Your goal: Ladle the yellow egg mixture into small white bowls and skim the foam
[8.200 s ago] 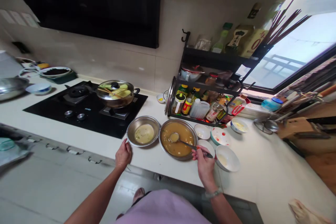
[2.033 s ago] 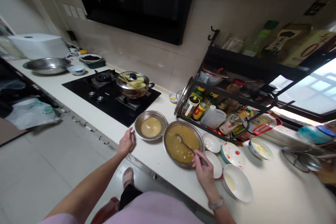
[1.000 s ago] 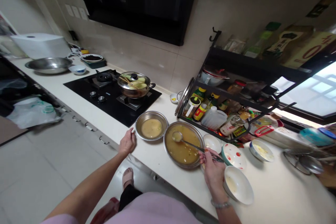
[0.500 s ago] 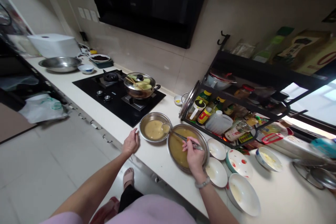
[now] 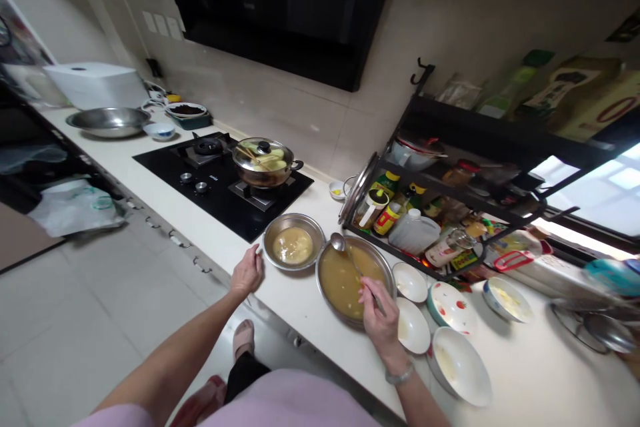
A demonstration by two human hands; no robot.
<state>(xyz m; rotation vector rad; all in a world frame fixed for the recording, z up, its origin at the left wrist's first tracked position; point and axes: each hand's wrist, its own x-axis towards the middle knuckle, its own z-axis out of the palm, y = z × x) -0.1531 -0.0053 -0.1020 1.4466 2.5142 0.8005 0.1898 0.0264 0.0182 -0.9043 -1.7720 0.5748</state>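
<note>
My left hand point(image 5: 247, 270) is at the left rim of the smaller steel bowl point(image 5: 271, 227), fingers curled and their tips against its edge. Pale yellowish liquid lies in that bowl, with ripples and bright glints on its surface. My right hand point(image 5: 381, 313) grips the handle of a steel ladle point(image 5: 338, 241). The ladle's round head hangs over the far left rim of the larger steel bowl point(image 5: 320, 287), close to the smaller one. Thin brownish-yellow liquid with small light bits fills the larger bowl.
A lidded pot point(image 5: 263, 163) stands on the black gas hob point(image 5: 210, 203). White bowls point(image 5: 467, 373) with residue crowd the counter's right side. A black rack point(image 5: 425, 113) of bottles and jars stands behind. A wide metal basin point(image 5: 115, 121) sits far left.
The ladle has left the smaller bowl and moved right, to over the larger bowl's rim. My right hand has shifted slightly right and down. My left hand stays at the smaller bowl.
</note>
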